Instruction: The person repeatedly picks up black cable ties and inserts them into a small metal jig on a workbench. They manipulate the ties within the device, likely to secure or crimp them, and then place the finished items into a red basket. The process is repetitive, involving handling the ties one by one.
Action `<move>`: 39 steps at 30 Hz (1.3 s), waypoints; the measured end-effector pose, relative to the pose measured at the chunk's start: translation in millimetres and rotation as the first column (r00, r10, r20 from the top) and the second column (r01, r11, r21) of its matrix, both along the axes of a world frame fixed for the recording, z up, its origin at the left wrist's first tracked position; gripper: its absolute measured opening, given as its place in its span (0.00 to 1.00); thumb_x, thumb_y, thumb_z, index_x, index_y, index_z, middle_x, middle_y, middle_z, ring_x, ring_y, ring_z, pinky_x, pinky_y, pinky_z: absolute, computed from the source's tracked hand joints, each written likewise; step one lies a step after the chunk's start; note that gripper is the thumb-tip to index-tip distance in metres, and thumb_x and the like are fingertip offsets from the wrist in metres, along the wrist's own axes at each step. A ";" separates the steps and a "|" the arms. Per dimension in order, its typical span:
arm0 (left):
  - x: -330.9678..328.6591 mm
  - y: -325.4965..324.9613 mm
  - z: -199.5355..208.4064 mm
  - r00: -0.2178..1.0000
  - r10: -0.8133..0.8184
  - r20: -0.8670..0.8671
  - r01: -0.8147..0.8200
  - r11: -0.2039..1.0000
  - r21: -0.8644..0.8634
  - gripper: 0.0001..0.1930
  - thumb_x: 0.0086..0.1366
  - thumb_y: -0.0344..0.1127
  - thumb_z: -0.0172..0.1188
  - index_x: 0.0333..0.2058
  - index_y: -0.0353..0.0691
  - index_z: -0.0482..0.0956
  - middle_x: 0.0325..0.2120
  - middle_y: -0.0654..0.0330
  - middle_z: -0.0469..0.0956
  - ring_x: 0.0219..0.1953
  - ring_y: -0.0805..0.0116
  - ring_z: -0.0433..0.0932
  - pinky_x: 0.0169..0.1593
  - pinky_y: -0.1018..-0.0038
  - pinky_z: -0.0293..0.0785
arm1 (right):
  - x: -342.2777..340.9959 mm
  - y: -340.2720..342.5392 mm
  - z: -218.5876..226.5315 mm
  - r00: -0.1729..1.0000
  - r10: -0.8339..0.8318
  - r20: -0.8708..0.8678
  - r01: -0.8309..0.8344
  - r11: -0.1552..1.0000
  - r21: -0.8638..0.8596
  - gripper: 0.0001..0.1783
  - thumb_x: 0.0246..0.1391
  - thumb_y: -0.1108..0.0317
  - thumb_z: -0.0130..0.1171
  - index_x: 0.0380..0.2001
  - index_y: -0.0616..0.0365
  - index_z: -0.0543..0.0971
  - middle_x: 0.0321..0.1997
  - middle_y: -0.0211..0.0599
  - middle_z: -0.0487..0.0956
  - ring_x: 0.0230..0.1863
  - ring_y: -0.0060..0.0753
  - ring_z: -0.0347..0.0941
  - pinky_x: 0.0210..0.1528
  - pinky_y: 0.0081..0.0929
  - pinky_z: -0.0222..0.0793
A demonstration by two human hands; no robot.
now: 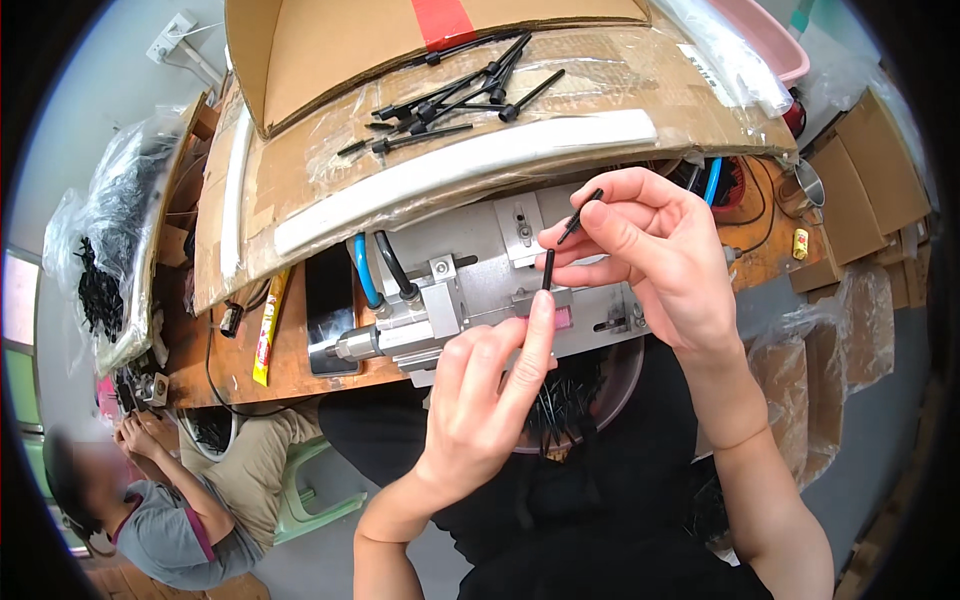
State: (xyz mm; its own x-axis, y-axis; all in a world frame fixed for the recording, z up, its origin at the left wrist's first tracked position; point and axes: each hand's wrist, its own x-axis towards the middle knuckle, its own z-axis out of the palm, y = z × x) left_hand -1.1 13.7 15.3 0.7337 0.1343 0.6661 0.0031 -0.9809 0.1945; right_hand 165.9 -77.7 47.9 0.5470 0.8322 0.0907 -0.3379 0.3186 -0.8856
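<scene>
A worn wooden table [200, 362] carries a silvery metal fixture [480, 255], its flat plates and squared blocks fed by a glossy blue hose [364, 270] and a black hose [396, 265]. Above it juts a tan cardboard sheet [310, 180], creased and taped, with a smooth white foam strip [460, 176] along its near edge and a loose heap of thin black pins [430, 108] with thicker collars. The room has a grey floor [315, 560], folded brown cartons [875, 170] at the right, and a co-worker [165, 535] in a grey shirt by a pale green plastic stool [300, 495] at the left. Over the fixture, the right hand [655, 245] pinches a slim, dark rod [580, 216] aslant between thumb and forefinger. A second, straight rod [548, 268] stands nearly upright beside its other fingertips, its lower end at the left hand's [490, 390] extended forefinger; whether that thumb grips it, I cannot tell.
</scene>
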 end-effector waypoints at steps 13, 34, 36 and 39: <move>-10.1 -6.0 -5.3 0.996 0.053 -0.068 -0.043 0.989 0.142 0.25 0.48 0.22 0.65 0.49 0.36 0.78 0.34 0.62 0.70 0.33 0.68 0.69 0.36 0.73 0.70 | -2.0 -6.5 -1.8 0.998 0.056 0.019 -0.054 0.993 -0.101 0.09 0.58 0.74 0.57 0.39 0.70 0.75 0.35 0.49 0.81 0.37 0.35 0.81 0.39 0.29 0.82; -30.2 -46.2 -17.1 0.980 -0.155 -0.129 0.091 0.912 -0.400 0.33 0.44 0.23 0.69 0.53 0.26 0.72 0.33 0.57 0.72 0.35 0.63 0.71 0.40 0.70 0.70 | 10.7 -27.8 -14.4 0.907 0.390 0.156 -0.306 0.868 -0.391 0.10 0.56 0.74 0.60 0.39 0.70 0.78 0.35 0.44 0.82 0.36 0.27 0.80 0.39 0.20 0.79; -23.8 -47.4 -27.0 0.976 0.005 -0.217 -0.068 0.956 -0.285 0.31 0.49 0.22 0.66 0.54 0.25 0.69 0.34 0.55 0.71 0.35 0.62 0.71 0.39 0.69 0.71 | 1.7 -29.8 -14.3 0.940 0.097 0.328 0.011 0.950 -0.313 0.10 0.57 0.74 0.59 0.39 0.69 0.79 0.34 0.43 0.82 0.36 0.28 0.80 0.39 0.21 0.79; -6.0 -44.0 -41.8 0.937 0.140 -0.321 -0.185 0.976 -0.113 0.30 0.56 0.24 0.59 0.58 0.25 0.65 0.34 0.57 0.69 0.36 0.63 0.70 0.40 0.71 0.70 | -7.9 -37.9 -11.9 0.891 -0.104 0.441 0.222 0.948 -0.226 0.09 0.58 0.74 0.57 0.39 0.70 0.79 0.34 0.43 0.82 0.37 0.29 0.80 0.39 0.22 0.79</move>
